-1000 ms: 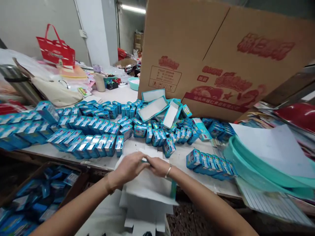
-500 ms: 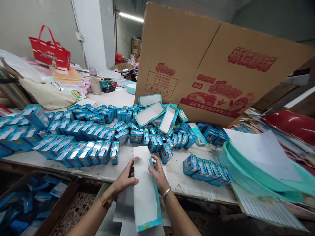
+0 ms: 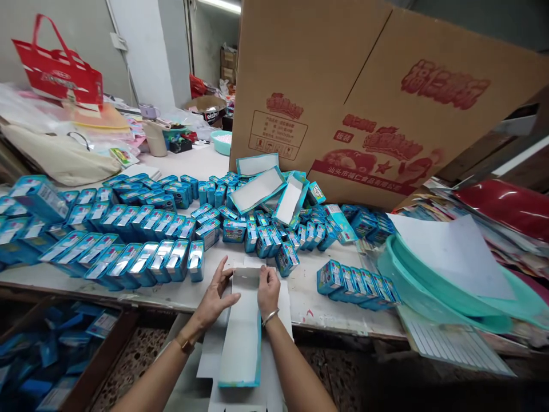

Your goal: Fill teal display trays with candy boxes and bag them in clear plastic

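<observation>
A long white carton blank with a teal edge [image 3: 242, 332] reaches from the table's front edge down toward me. My left hand [image 3: 217, 294] grips its left side with fingers partly spread. My right hand [image 3: 268, 289], with a bracelet at the wrist, holds its right side near the top fold. More flat white blanks [image 3: 210, 357] lie under it. Rows of small teal boxes [image 3: 141, 257] stand just beyond my hands.
A big brown cardboard carton [image 3: 343, 97] stands at the back. A teal basin [image 3: 429, 292] with white paper sits at right, a short row of teal boxes [image 3: 358, 283] beside it. A brown box of teal packs [image 3: 55, 355] is low left. Bags and clutter fill the far left.
The blank was lifted off the stack and its sides folded up between my hands. My hands moved slightly forward along it toward its far end, and the view shifted left.
</observation>
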Motion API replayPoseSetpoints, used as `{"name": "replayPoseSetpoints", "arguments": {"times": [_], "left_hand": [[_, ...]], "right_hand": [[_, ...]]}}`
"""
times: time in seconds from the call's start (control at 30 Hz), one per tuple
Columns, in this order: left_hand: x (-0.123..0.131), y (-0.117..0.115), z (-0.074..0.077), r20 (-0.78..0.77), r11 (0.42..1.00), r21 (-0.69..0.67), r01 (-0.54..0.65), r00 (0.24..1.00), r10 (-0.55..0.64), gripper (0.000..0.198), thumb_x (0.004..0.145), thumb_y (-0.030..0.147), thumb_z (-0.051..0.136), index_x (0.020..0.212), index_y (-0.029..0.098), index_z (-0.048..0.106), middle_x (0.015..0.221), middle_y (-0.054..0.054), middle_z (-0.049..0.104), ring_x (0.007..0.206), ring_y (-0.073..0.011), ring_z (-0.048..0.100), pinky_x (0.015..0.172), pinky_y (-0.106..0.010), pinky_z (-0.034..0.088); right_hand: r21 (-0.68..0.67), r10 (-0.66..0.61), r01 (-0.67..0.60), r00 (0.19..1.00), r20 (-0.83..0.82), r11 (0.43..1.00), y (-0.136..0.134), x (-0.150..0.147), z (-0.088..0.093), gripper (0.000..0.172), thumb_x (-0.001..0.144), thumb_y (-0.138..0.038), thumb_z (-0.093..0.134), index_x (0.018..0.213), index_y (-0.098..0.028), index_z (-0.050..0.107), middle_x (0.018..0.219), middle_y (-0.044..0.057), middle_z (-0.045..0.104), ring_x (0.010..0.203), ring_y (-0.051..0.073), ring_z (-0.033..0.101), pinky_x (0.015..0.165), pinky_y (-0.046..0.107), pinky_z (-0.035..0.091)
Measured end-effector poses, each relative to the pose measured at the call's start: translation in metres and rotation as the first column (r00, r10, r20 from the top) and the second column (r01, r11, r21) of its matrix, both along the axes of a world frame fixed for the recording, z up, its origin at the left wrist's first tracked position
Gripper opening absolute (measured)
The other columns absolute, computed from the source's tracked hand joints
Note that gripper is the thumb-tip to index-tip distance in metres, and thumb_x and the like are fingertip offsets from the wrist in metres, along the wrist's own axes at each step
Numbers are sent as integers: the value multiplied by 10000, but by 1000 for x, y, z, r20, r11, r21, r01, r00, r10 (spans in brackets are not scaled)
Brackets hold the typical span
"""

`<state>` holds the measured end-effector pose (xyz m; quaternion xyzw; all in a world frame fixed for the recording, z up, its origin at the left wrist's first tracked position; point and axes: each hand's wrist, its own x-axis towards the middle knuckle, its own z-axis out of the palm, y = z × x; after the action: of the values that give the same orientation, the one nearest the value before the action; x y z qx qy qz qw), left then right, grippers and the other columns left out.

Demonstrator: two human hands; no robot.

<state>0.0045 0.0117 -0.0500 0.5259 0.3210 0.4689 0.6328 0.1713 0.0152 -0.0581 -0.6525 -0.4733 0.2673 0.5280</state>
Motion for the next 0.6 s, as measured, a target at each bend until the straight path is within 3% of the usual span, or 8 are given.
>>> {"name": "replayPoseSetpoints", "arguments": {"times": [0.1, 0.17, 0.23, 0.3, 0.37, 0.47, 0.6], "left_hand": [[-8, -1, 2, -86, 996, -25, 86, 992, -88, 864, 822, 332, 718, 1551, 231, 265, 1561, -122, 389, 1432, -288, 373, 1207, -435, 252], [-12, 0, 4, -123, 990, -47, 130, 983, -135, 770, 847, 346, 684, 1525, 211, 344, 1594, -111, 345, 1466, -287, 319, 1217, -437, 239], [-14, 0, 6, -161, 990, -45, 134, 977, -140, 754, 859, 346, 657, 1530, 207, 339, 1593, -104, 350, 1471, -280, 312, 1225, -451, 215], [-14, 0, 7, -218, 992, -11, 129, 967, -128, 734, 867, 339, 632, 1528, 204, 344, 1601, -93, 333, 1482, -270, 290, 1235, -458, 178], [-12, -1, 9, -278, 991, 31, 130, 954, -116, 713, 872, 335, 609, 1523, 200, 353, 1618, -79, 292, 1497, -257, 251, 1242, -455, 147], [-6, -2, 9, -343, 990, 55, 132, 934, -106, 728, 881, 336, 575, 1543, 196, 306, 1631, -71, 247, 1511, -243, 207, 1245, -451, 126], [5, -5, 5, -400, 998, 62, 30, 916, -3, 759, 848, 300, 550, 1547, 160, 291, 1635, -84, 229, 1516, -247, 184, 1248, -447, 115]], "right_hand": [[-58, 98, -92, 988, 117, 994, 2, 11, 6, 517, 1014, -486, 115, 851, -194, 509, 807, 29, 558, 779, 166, 523, 722, 280, 443], [-131, 292, -269, 933, 212, 954, 5, 25, 16, 446, 1003, -472, 252, 901, -182, 576, 848, 31, 621, 803, 160, 579, 731, 265, 462], [-237, 503, -447, 808, 307, 863, 11, 40, 31, 291, 927, -439, 495, 931, -194, 652, 871, 14, 672, 804, 154, 626, 727, 245, 472], [-355, 641, -534, 652, 404, 767, 18, 48, 45, 202, 837, -371, 643, 953, -218, 705, 905, 16, 704, 832, 175, 656, 753, 263, 477], [-463, 706, -534, 505, 496, 707, 26, 44, 56, 188, 793, -304, 690, 951, -207, 724, 950, 61, 719, 889, 229, 672, 795, 319, 480], [-581, 743, -473, 319, 588, 662, 32, 22, 62, 184, 788, -180, 670, 963, -138, 711, 1006, 159, 716, 974, 298, 673, 843, 390, 481], [-643, 749, -416, 167, 642, 644, 28, 1, 64, 262, 860, -145, 582, 1103, -88, 663, 1085, 220, 692, 1030, 313, 666, 856, 413, 486]]}}
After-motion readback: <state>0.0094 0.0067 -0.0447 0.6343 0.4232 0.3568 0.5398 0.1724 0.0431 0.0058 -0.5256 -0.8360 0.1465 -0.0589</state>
